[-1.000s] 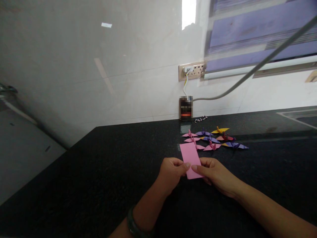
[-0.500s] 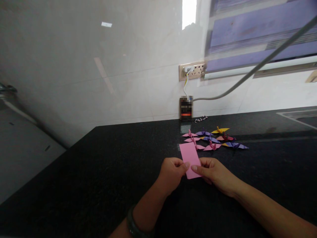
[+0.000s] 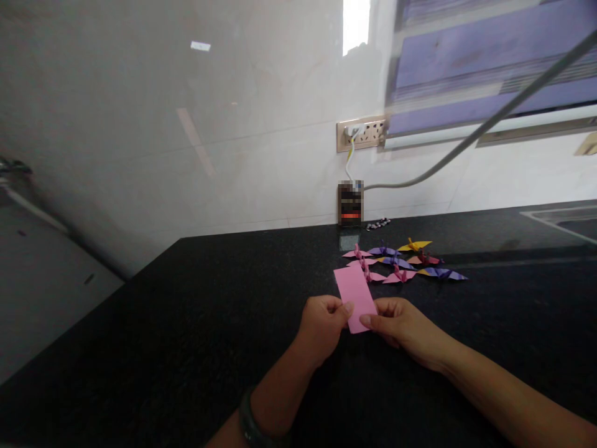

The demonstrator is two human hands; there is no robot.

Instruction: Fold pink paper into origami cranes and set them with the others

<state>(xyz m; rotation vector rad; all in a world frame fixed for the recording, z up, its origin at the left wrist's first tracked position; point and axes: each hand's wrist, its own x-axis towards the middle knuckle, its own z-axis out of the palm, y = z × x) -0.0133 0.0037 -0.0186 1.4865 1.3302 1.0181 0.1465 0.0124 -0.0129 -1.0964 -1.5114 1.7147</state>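
Note:
A pink rectangular sheet of paper point(image 3: 355, 295) is held between my two hands above the dark counter. My left hand point(image 3: 323, 326) pinches its left edge, thumb on top. On the right edge, my right hand point(image 3: 405, 326) grips it the same way, its thumb across the lower corner. Just beyond the paper lie several folded paper cranes in pink, purple, yellow and red, among them a yellow crane point(image 3: 414, 246) and a purple crane point(image 3: 445, 274). The sheet partly covers the nearest pink crane point(image 3: 369, 274).
The black countertop point(image 3: 209, 311) runs back to a pale tiled wall point(image 3: 186, 155). Against it stands a small dark box point(image 3: 351, 205), blurred out, with cables to a wall socket point(image 3: 361, 132). A beaded string point(image 3: 378, 224) lies beside it. A grey hose point(image 3: 466, 143) crosses at upper right.
The pink paper has shifted slightly left and up between my fingers. Both hands keep their hold, and the cranes lie as before.

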